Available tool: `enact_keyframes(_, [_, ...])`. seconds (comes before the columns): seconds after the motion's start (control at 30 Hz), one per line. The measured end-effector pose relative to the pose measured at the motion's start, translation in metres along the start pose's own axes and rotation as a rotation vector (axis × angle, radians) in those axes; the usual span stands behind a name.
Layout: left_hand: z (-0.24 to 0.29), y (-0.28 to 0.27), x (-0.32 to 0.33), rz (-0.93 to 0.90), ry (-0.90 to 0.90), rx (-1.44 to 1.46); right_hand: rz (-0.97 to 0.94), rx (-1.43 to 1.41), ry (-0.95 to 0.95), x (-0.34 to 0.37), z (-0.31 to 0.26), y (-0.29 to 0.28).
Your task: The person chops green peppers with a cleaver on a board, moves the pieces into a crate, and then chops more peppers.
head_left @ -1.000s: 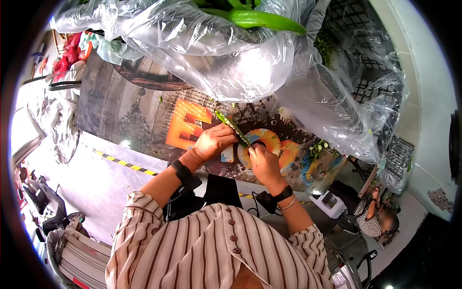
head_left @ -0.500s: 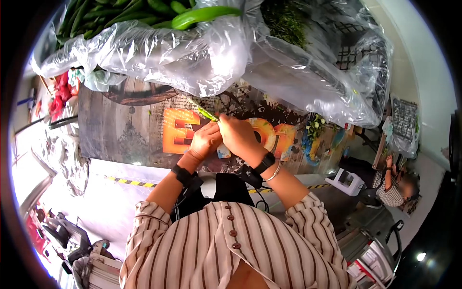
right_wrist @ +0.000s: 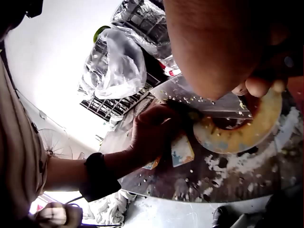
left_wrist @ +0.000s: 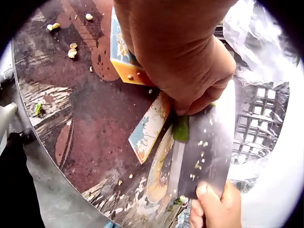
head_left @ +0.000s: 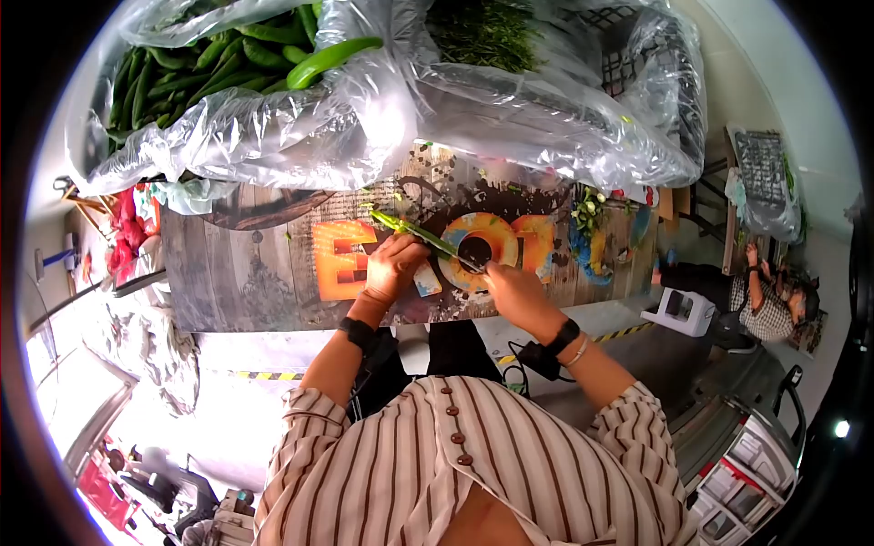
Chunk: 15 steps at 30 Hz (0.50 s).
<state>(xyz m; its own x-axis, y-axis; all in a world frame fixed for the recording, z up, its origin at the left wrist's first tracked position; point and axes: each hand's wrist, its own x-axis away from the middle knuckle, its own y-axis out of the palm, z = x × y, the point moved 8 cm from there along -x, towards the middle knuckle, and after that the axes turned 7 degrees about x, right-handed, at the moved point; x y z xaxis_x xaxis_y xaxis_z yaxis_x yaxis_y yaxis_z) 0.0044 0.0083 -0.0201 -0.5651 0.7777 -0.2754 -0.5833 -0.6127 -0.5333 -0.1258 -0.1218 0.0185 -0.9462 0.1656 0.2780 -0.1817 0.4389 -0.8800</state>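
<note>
My left hand (head_left: 396, 262) holds a long green pepper (head_left: 391, 221) low over the printed tabletop (head_left: 264, 273). Its lower end shows as a green piece (left_wrist: 181, 129) under my fingers in the left wrist view. To the right, my right hand (head_left: 521, 296) grips a broad-bladed knife (left_wrist: 206, 152), its thumb pressed on the blade near the handle end. Pale seeds stick to the flat of the blade, which lies right beside the pepper. The handle is hidden in the palm.
Behind the table stand plastic-lined crates, one with many green peppers (head_left: 264, 55), another with thin green pieces (head_left: 482, 36). Seeds and scraps dot the tabletop. A small pile of pepper scraps (head_left: 587, 211) lies to the right. Another person (head_left: 774, 305) sits far right beside a white stool (head_left: 681, 311).
Half a second ago my right hand was up against my left; now it is back to the right with the knife. The head view has shifted, showing more of the crates.
</note>
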Motion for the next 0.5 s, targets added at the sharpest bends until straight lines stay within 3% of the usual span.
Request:
enact_keyframes(0.07, [0.003, -0.004, -0.001, 0.059, 0.041, 0.009, -0.01, -0.007, 0.028, 0.02, 0.009, -0.003])
enact_keyframes(0.13, [0.003, -0.004, -0.002, 0.06, 0.027, 0.023, -0.136, 0.013, 0.151, 0.041, 0.025, 0.003])
enact_keyframes(0.5, [0.007, 0.0, -0.005, 0.035, 0.001, -0.019, -0.08, 0.01, 0.274, 0.127, 0.055, -0.018])
